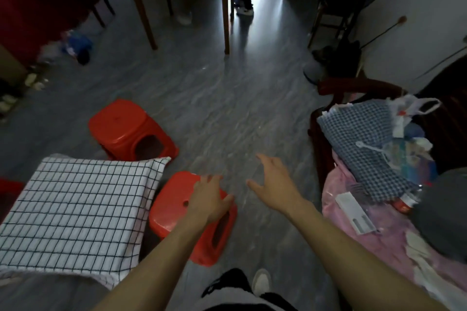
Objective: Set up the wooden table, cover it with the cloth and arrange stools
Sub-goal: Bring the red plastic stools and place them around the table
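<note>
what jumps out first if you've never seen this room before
Two bright red stools stand out on the grey floor: one stool at mid-left, and a nearer stool with the left hand resting on top of it. The right hand hovers open over bare floor beside it. At lower left, a white black-checked cloth covers a low table.

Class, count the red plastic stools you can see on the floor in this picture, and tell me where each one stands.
2. One stool stands beside the checked cloth, under the left hand. The other stool stands farther off. A red edge at far left may be a third.
</note>
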The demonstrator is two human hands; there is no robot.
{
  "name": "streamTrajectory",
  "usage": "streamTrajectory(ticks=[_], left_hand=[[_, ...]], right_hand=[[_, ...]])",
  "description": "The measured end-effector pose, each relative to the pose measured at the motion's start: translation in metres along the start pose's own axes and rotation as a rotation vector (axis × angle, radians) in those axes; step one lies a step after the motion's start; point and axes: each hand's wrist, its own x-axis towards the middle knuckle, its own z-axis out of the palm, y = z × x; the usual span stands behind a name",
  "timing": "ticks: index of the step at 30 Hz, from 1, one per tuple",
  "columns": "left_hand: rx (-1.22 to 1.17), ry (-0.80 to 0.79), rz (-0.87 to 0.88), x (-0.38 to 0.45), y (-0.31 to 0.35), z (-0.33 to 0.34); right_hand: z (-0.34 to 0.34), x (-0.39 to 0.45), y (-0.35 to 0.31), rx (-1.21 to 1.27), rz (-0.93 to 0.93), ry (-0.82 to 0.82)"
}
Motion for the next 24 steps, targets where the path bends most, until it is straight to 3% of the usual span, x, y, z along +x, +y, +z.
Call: streamTrajectory(ticks=[8, 12, 18, 24], left_hand=[[0.021, 0.133, -0.13, 0.129, 0.014, -0.043], [-0.039, 0.134, -0.2, 0.22, 0.013, -0.05], [-0.168, 0.187, -0.357, 0.328, -0.004, -0.088], [-0.228, 0.299, -0.532, 0.375, -0.024, -0.148]], right_hand=[[-0.053, 0.153, 0.019, -0.088, -0.118, -0.123], [-0.06, 0.258, 0.016, -0.251, -0.198, -0.18], [-0.066, 0.405, -0.023, -0.338, -0.286, -0.336], [-0.066, 0.496, -0.08, -0.309, -0.471, -0.401]])
